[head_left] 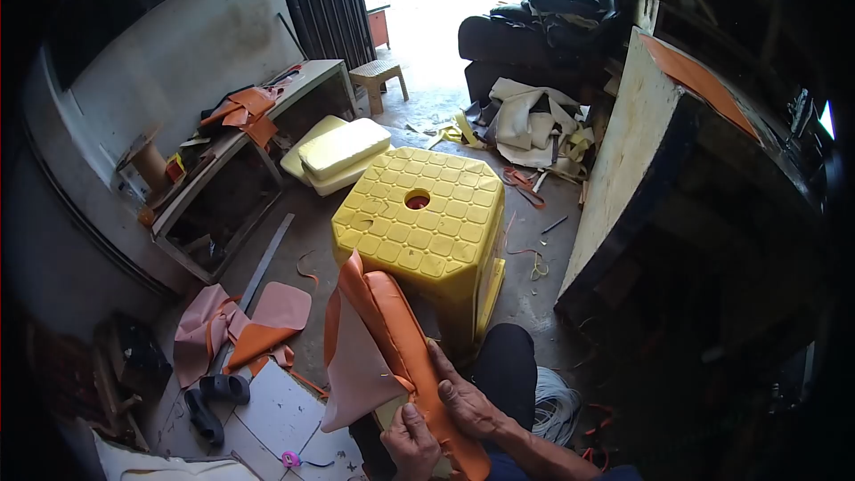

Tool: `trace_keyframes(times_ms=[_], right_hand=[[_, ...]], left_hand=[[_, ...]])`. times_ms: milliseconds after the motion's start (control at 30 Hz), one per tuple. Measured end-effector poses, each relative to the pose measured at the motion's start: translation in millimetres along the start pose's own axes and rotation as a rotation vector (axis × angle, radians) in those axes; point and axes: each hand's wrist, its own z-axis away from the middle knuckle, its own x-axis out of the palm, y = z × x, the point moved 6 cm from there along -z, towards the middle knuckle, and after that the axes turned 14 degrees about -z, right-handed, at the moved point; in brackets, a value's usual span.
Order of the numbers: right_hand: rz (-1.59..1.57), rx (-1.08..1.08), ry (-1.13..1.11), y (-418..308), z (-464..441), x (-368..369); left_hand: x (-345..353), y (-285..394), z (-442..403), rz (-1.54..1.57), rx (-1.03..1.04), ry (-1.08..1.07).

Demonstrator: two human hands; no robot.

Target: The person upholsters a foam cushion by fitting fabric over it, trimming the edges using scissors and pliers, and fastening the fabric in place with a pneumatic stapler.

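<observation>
Floor (530, 310) surrounds the yellow stool (419, 223); left hand (411, 444) grips orange cushion (398, 321), right hand (465, 401) flat along its edge.

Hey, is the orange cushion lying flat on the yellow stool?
No, the left hand and right hand hold the orange cushion in front of the yellow stool.

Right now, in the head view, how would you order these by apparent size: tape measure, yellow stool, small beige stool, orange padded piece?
1. Yellow stool
2. Orange padded piece
3. Small beige stool, though it stands farther away
4. Tape measure
</observation>
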Motion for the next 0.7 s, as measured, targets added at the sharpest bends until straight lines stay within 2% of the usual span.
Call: trace_keyframes(times_ms=[33, 100, 167, 200, 233, 267, 300, 333, 367, 400, 433, 533, 567, 633, 700], right_hand=[[0.086, -0.014, -0.017, -2.6, -0.3, 1.6], [0.068, -0.024, 0.02, 5.9, 7.5, -7.4], [0.265, -0.063, 0.1, 9.9, 27.4, -32.7], [0.254, -0.093, 0.21, 15.2, 43.1, -49.3], [0.367, -0.006, 0.289, 20.5, 63.4, -71.3], [0.67, 0.013, 0.333, 32.0, 89.0, -98.2], [0.796, 0.089, 0.423, 41.8, 117.8, -121.6], [0.788, 0.201, 0.505, 69.2, 157.2, -155.8], [0.902, 0.332, 0.593, 99.9, 201.8, -187.4], [0.87, 0.539, 0.729, 111.4, 241.2, -203.7], [0.923, 0.652, 0.787, 138.0, 286.7, -225.3], [0.934, 0.997, 0.98, 189.9, 399.4, -243.1], [0.934, 0.998, 0.982, 200.2, 417.1, -238.8], [1.119, 0.853, 1.099, 207.1, 449.0, -223.3], [1.097, 0.813, 1.137, 217.7, 453.0, -224.0]], left_hand=[[0.8, -2.2, -1.7, 0.033, -0.013, -0.039], [2.5, -6.9, -2.2, 0.07, -0.032, -0.086], [0.1, 4.0, -5.2, -0.167, 0.158, 0.062], [-0.9, 10.1, -7.5, -0.198, 0.179, 0.064], [0.3, 10.9, -8.6, -0.215, 0.141, 0.03], [3.4, 12.8, -9.2, -0.217, 0.141, 0.008], [6.7, 14.0, -8.1, -0.221, 0.143, -0.011], [10.8, 13.9, -4.8, -0.22, 0.152, -0.041], [15.6, 13.3, -4.0, -0.235, 0.171, -0.05], [19.7, 11.8, -2.8, -0.25, 0.186, -0.056], [24.3, 9.6, -0.7, -0.251, 0.19, -0.072], [46.3, 9.2, 4.4, -0.331, 0.308, -0.19], [48.9, 12.4, 4.9, -0.329, 0.308, -0.191], [55.4, 20.9, 13.8, -0.38, 0.376, -0.292], [65.7, 19.2, 19.9, -0.425, 0.381, -0.339]])
